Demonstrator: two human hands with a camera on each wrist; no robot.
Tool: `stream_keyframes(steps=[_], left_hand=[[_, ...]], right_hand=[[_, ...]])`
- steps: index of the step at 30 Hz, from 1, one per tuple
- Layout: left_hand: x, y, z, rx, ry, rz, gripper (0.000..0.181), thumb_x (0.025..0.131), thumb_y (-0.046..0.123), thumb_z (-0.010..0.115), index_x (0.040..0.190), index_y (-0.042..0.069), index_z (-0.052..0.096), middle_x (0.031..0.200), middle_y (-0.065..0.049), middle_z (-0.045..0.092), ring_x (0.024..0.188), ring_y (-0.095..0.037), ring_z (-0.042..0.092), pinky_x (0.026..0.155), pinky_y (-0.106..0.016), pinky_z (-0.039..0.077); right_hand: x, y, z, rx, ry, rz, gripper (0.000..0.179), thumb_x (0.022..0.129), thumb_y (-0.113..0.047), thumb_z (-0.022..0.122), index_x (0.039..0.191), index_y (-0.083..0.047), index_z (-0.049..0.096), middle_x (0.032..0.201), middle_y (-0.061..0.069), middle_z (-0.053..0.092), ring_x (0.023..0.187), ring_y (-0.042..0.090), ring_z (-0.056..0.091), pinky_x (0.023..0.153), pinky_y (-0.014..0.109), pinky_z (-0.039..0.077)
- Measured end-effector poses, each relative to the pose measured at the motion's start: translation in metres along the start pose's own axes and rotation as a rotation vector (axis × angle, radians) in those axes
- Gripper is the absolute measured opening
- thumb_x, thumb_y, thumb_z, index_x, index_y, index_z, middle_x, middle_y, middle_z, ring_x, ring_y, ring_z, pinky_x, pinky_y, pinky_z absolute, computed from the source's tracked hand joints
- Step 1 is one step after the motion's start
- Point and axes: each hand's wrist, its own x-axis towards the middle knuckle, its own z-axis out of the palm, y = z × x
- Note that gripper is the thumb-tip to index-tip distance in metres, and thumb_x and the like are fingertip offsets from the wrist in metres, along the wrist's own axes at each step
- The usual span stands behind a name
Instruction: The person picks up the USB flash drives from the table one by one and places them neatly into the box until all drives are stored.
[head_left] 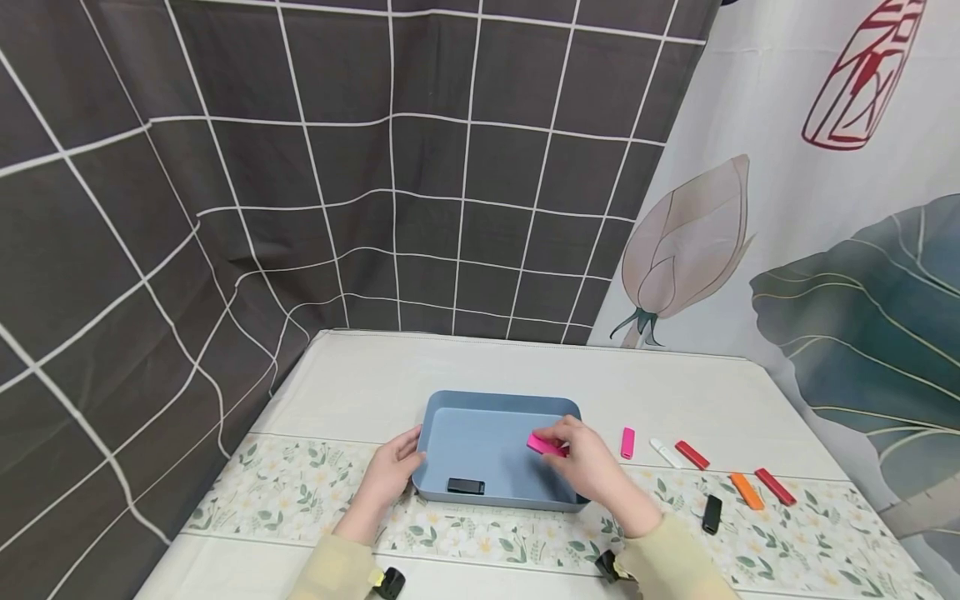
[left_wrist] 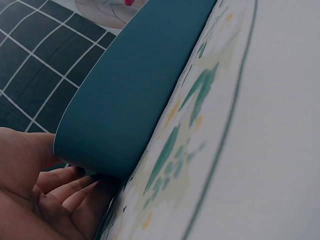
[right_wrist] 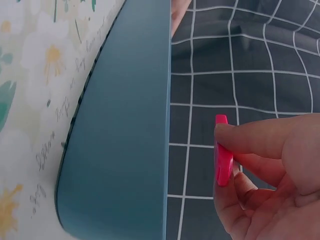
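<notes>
A shallow blue tray (head_left: 487, 502) sits on the table in front of me. My left hand (head_left: 391, 468) grips its left end, thumb at the rim and fingers curled against the outside of the wall (left_wrist: 115, 95). Over the tray's right half, my right hand (head_left: 588, 461) pinches a small flat pink stick (head_left: 547, 445), shaped like a USB flash drive. In the right wrist view this pink stick (right_wrist: 223, 155) is held between thumb and fingertips, above the rim. A black stick (head_left: 466, 486) lies inside the tray along its near wall.
Right of the tray lie another pink stick (head_left: 627, 442), a white one (head_left: 665, 453), two red ones (head_left: 692, 455), an orange one (head_left: 747, 491) and a black one (head_left: 712, 514). A dark gridded curtain (head_left: 427, 167) hangs behind the flower-patterned table cover (head_left: 465, 533).
</notes>
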Motion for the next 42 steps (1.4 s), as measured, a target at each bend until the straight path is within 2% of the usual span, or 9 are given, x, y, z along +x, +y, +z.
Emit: stream_keyframes(steps=[13,33,42], left_hand=[[-0.001,0.001,-0.002,-0.003,-0.006,0.004,0.052,0.1,0.007,0.055,0.151,-0.002,0.047,0.151,-0.026,0.053,0.14,-0.042,0.052,0.116,-0.05,0.047],[-0.001,0.002,-0.002,-0.01,-0.013,-0.009,0.053,0.1,0.007,0.055,0.151,-0.001,0.046,0.151,-0.026,0.053,0.14,-0.042,0.052,0.116,-0.05,0.047],[-0.001,0.002,-0.001,-0.016,-0.014,0.004,0.053,0.1,0.006,0.055,0.151,-0.003,0.046,0.151,-0.026,0.053,0.14,-0.043,0.052,0.116,-0.05,0.047]], right_hand=[[0.006,-0.007,0.005,0.002,-0.035,-0.067,0.027,0.082,0.003,0.08,0.108,-0.004,0.079,0.095,0.002,0.068,0.084,0.011,0.06,0.073,0.023,0.06],[0.016,-0.015,0.023,0.021,-0.078,-0.098,0.026,0.083,0.004,0.078,0.108,-0.004,0.079,0.095,0.002,0.068,0.085,0.011,0.06,0.072,0.02,0.058],[0.022,-0.021,0.032,0.007,-0.117,-0.084,0.027,0.083,0.003,0.078,0.109,-0.004,0.078,0.096,0.001,0.068,0.086,0.012,0.06,0.074,0.021,0.056]])
